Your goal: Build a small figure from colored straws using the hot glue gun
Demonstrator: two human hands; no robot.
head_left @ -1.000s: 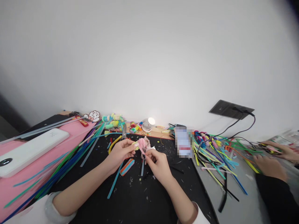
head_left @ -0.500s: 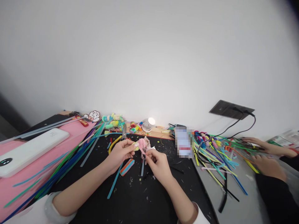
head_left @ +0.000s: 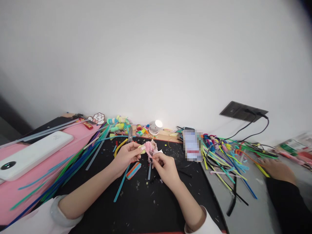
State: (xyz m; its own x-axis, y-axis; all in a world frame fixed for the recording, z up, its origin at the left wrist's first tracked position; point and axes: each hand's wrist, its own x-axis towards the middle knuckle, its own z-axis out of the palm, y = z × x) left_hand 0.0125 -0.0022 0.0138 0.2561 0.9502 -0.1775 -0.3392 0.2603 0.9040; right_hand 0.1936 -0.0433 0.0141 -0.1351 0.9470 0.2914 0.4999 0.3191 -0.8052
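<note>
- Little has shifted in your own grip since a second ago: both hands sit slightly higher in view, still closed on the same piece. At the far right, the co-worker's hand [head_left: 278,169] rests on the grey surface, and the other one that lay among the stems is now only a blur.
- Your left hand [head_left: 125,156] is curled, with thumb and forefinger pinched on the yellowish left end of the pink fuzzy piece [head_left: 149,149].
- Your right hand [head_left: 165,165] is likewise nearly closed, its fingertips nipping a pink strand at the piece's lower right.
- You hold the piece just above the black mat [head_left: 146,208], in front of the phone [head_left: 192,145] and above the striped bundle [head_left: 133,170].
- By the look of it, you are shaping or winding a strand onto the piece.
- Any further bend calls for a steady left pinch while the right fingertips work close to the piece, clear of the loose coloured stems [head_left: 73,162].
</note>
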